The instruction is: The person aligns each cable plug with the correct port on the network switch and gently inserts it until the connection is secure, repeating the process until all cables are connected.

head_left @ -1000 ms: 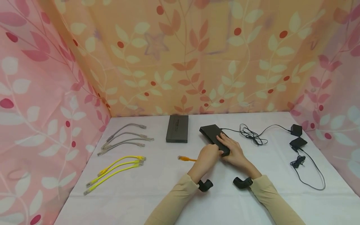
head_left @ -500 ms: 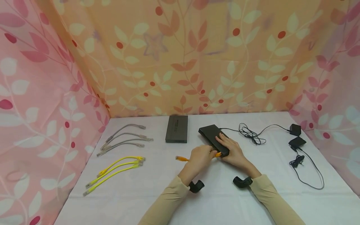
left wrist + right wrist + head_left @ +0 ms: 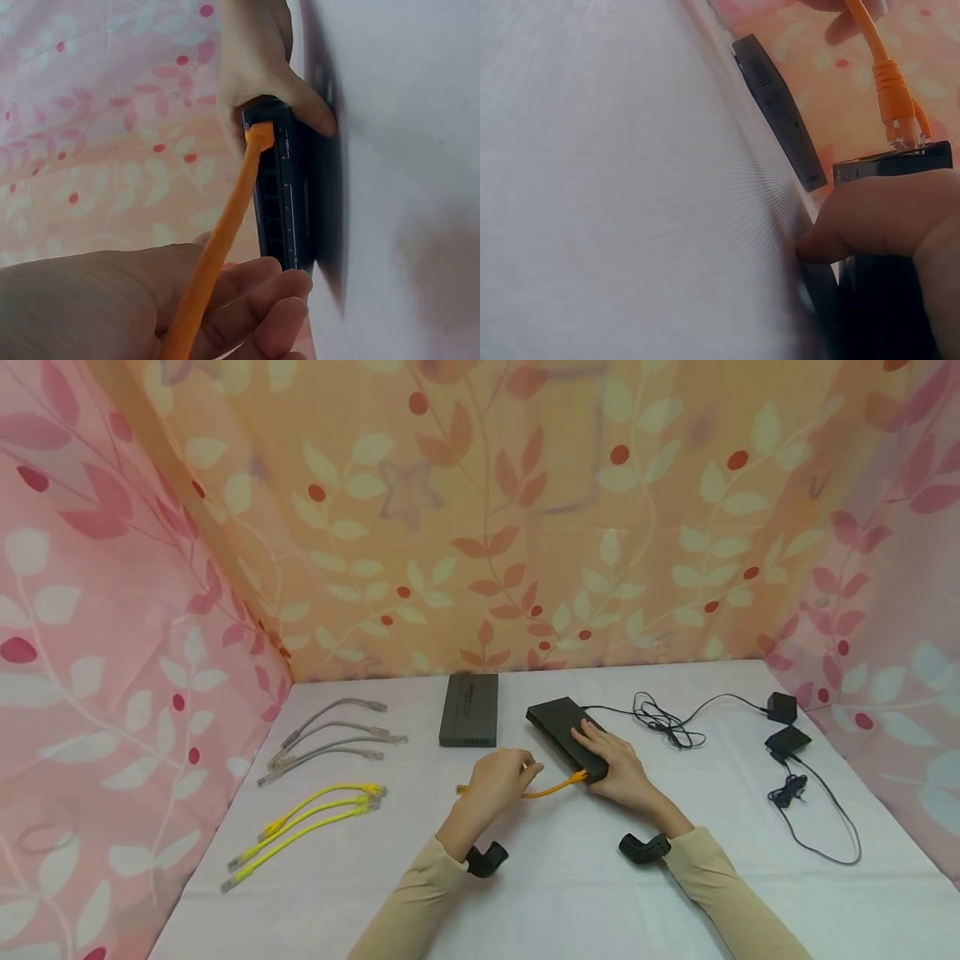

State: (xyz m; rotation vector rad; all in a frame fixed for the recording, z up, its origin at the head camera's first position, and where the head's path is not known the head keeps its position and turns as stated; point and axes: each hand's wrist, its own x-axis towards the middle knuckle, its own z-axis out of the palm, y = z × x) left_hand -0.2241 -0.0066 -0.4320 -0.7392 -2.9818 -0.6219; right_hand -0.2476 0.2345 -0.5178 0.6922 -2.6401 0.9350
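My right hand [image 3: 621, 768] grips the near right corner of a black network switch [image 3: 557, 724], fingers spread over its top and thumb at the side. An orange network cable [image 3: 561, 787] has one plug in the end port of that switch's port row, as the left wrist view shows up close. Its other end pokes out to the left, past my left hand [image 3: 489, 787]. The left fingers are loosely bent and apart from the plug [image 3: 894, 97], with the cable passing across the hand in the left wrist view [image 3: 225, 225].
A second dark network switch [image 3: 468, 712] lies at the back middle. Several grey cables [image 3: 330, 727] and several yellow cables [image 3: 307, 818] lie on the left. Two black power adapters [image 3: 782, 707] stand on the right, with a coiled black cord [image 3: 663, 720] running to the held switch.
My left hand has let go of the orange cable's plug and moved left, leaving that end in the switch. My right hand keeps its grip on the switch.
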